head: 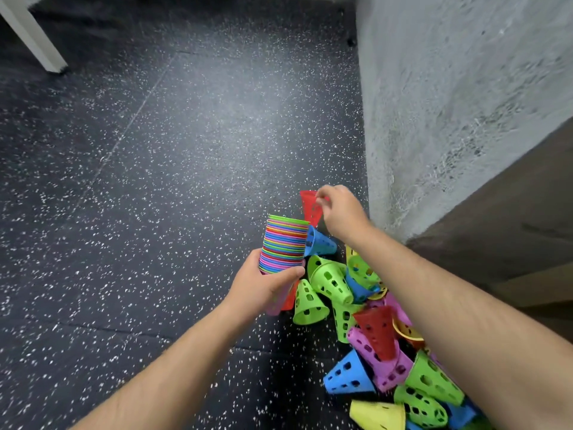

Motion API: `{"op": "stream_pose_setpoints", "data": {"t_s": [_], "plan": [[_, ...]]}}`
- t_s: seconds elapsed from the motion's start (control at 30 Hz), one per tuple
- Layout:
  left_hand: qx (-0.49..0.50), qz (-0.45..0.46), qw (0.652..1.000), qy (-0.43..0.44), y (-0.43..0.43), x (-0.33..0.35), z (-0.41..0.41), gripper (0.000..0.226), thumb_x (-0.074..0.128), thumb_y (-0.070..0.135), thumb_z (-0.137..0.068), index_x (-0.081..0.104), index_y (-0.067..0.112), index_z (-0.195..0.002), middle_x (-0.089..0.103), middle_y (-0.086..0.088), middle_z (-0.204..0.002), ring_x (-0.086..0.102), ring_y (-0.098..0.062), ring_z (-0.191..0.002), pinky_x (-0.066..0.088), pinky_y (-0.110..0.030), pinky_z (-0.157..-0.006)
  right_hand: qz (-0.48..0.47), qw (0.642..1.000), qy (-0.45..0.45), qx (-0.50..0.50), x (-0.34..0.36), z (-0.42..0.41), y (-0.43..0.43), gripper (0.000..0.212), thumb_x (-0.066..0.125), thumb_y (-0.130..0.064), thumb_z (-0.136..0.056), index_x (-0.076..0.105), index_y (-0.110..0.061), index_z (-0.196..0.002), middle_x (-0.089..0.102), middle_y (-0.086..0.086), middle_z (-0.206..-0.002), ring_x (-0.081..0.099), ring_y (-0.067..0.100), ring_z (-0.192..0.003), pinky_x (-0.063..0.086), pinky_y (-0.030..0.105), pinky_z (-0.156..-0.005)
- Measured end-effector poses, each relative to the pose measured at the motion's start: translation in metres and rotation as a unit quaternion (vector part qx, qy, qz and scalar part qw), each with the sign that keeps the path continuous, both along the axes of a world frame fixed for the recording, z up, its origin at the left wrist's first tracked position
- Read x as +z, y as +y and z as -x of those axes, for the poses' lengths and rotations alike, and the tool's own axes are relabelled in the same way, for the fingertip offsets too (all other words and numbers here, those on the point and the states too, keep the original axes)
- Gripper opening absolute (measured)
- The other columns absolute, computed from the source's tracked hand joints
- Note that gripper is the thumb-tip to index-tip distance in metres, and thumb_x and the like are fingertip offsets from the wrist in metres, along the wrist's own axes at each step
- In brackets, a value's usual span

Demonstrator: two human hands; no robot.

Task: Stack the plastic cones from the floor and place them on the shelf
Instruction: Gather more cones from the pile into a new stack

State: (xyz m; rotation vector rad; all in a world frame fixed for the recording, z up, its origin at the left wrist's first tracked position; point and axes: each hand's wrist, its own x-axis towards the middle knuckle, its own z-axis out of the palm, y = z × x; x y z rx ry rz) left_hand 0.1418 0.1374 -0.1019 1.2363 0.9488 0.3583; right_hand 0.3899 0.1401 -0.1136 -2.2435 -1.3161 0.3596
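The speckled dark floor [155, 181] meets a rough grey wall [449, 103] at its right edge. Along that edge lies a heap of loose cones [381, 336], green, blue, red, pink and yellow. The left hand [263, 287] grips a nested stack of cones [283, 246], held clear of the floor. The right hand [341, 212] pinches a red cone [310, 207] just beside the stack's top.

The dark speckled floor [173, 169] carries a loose pile of plastic cones [376, 333], green, blue, red, pink and yellow, lying tumbled along its right edge, and a white leg [34, 35] stands at its far left corner.
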Motion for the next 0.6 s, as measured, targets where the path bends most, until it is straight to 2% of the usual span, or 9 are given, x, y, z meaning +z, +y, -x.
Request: {"op": "stream_pose_setpoints", "data": {"t_s": [0.1,0.17,0.23,0.37,0.43,0.5,0.6], "plan": [[-0.004,0.004,1.000,-0.008,-0.007,0.000,0.005,0.044,0.086,0.015,-0.082,0.062,0.009,-0.118,0.078,0.006,-0.087,0.069,-0.005,-0.071,0.051,-0.019,-0.060,-0.094,0.992,0.078,-0.026,0.025,0.009,-0.011,0.011,0.056,-0.018,-0.098,0.066,-0.022,-0.098,0.062,0.006,-0.092,0.053,0.016,-0.082,0.034,0.025,-0.073],[-0.006,0.002,1.000,-0.011,-0.010,-0.001,0.010,0.044,0.086,0.016,-0.082,0.063,0.010,-0.119,0.078,0.006,-0.090,0.070,-0.006,-0.074,0.052,-0.019,-0.062,-0.134,0.985,0.110,-0.015,0.045,0.022,-0.020,0.013,0.055,-0.021,-0.099,0.063,-0.031,-0.094,0.064,0.003,-0.087,0.053,0.011,-0.076,0.038,0.025,-0.070],[-0.004,-0.005,1.000,0.001,-0.016,0.000,0.017,0.047,0.089,0.022,-0.079,0.063,0.014,-0.118,0.077,0.003,-0.091,0.070,-0.006,-0.074,0.052,-0.020,-0.061,-0.148,0.980,0.131,-0.004,0.061,0.037,-0.031,0.013,0.056,-0.022,-0.099,0.062,-0.032,-0.093,0.064,0.000,-0.082,0.051,0.008,-0.070,0.041,0.026,-0.068],[0.009,-0.013,1.000,0.016,-0.034,0.007,0.032,0.054,0.093,0.027,-0.073,0.062,0.014,-0.115,0.073,-0.009,-0.089,0.065,-0.010,-0.065,0.052,-0.026,-0.054,-0.121,0.980,0.152,0.032,0.074,0.064,-0.061,0.012,0.057,-0.023,-0.098,0.063,-0.033,-0.097,0.058,-0.008,-0.073,0.045,0.004,-0.063,0.042,0.030,-0.067],[0.006,-0.009,1.000,0.012,-0.043,0.010,0.040,0.057,0.094,0.027,-0.072,0.061,0.013,-0.116,0.073,-0.014,-0.091,0.065,-0.015,-0.065,0.053,-0.031,-0.053,-0.097,0.980,0.167,0.039,0.078,0.076,-0.080,0.014,0.058,-0.023,-0.099,0.062,-0.037,-0.098,0.061,-0.010,-0.077,0.048,-0.001,-0.066,0.042,0.025,-0.070],[-0.006,-0.005,1.000,0.007,-0.054,0.010,0.050,0.060,0.094,0.031,-0.069,0.060,0.015,-0.116,0.071,-0.011,-0.084,0.062,-0.019,-0.060,0.050,-0.032,-0.049,-0.068,0.981,0.180,0.042,0.083,0.088,-0.101,0.012,0.058,-0.024,-0.100,0.061,-0.036,-0.099,0.063,-0.014,-0.080,0.051,-0.006,-0.066,0.040,0.017,-0.070],[-0.017,-0.015,1.000,0.017,-0.075,0.011,0.064,0.054,0.093,0.026,-0.075,0.058,0.013,-0.114,0.070,-0.010,-0.081,0.058,-0.021,-0.055,0.045,-0.030,-0.044,-0.016,0.979,0.188,0.076,0.087,0.109,-0.132,0.009,0.057,-0.027,-0.101,0.062,-0.035,-0.102,0.066,-0.016,-0.089,0.056,-0.007,-0.076,0.043,0.019,-0.077]]}}
